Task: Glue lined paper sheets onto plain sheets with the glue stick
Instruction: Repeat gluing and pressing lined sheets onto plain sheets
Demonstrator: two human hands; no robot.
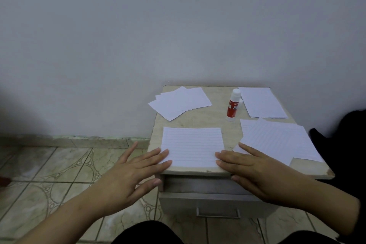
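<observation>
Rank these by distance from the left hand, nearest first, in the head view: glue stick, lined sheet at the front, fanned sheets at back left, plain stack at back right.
From the left hand:
1. Lined sheet, under its fingertips.
2. Fanned sheets, back left.
3. Glue stick, back centre.
4. Plain stack, back right.

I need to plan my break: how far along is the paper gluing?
Both hands, left hand and right hand, press a lined sheet flat at the table's front. The glue stick stands untouched. A lined pile and two plain piles remain, so much seems left.
</observation>
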